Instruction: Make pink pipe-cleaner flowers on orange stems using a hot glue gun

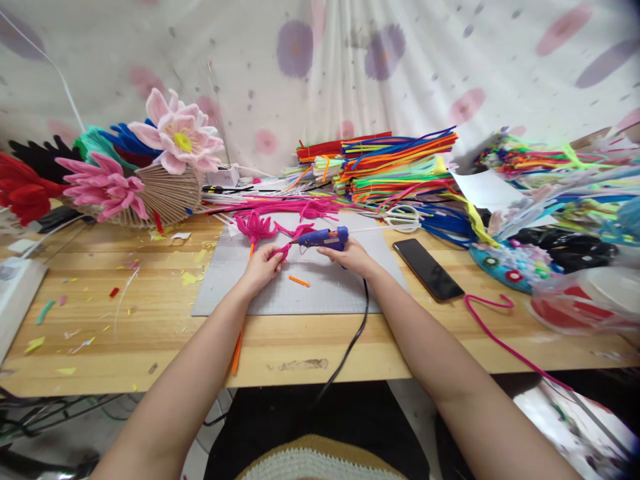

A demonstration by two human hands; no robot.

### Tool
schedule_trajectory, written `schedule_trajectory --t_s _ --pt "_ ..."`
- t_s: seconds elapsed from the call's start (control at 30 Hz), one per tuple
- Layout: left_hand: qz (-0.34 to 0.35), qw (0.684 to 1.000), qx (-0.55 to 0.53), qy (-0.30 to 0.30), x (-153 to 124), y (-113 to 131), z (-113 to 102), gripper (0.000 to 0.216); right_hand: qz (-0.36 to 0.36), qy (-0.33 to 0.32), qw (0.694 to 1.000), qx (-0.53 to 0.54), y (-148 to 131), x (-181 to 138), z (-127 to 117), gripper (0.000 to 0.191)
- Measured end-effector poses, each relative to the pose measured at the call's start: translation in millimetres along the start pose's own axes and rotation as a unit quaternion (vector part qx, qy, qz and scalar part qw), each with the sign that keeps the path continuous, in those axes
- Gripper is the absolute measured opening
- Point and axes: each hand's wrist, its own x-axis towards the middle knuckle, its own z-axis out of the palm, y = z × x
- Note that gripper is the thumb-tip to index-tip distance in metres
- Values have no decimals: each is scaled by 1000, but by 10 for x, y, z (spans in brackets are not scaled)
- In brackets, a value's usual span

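My right hand (350, 256) is wrapped round the handle of a blue hot glue gun (324, 239), a white glue stick (385, 228) jutting from its back end. The nozzle points left at a magenta pipe cleaner petal piece (299, 235), whose near end is pinched by my left hand (266, 268). Whether the nozzle touches the piece is too small to tell. Just beyond my left hand a magenta pipe cleaner flower (255, 228) with an orange stem rests on the grey cutting mat (320, 303). A short orange piece (299, 281) lies on the mat.
A black cord (356, 337) runs from the glue gun over the table's front edge. Right of the mat lie a phone (429, 270) and a plastic tub (585, 303). Scissors (403, 219) and pipe cleaner bundles (400, 167) are behind. Finished flowers (180, 137) stand at left.
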Motion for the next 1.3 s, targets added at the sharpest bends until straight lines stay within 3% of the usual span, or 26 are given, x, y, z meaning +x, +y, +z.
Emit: schedule_trajectory --t_s 1.3 --pt "-10 999 -30 -3 -21 31 -14 7 15 -4 1000 3 -15 -13 -29 43"
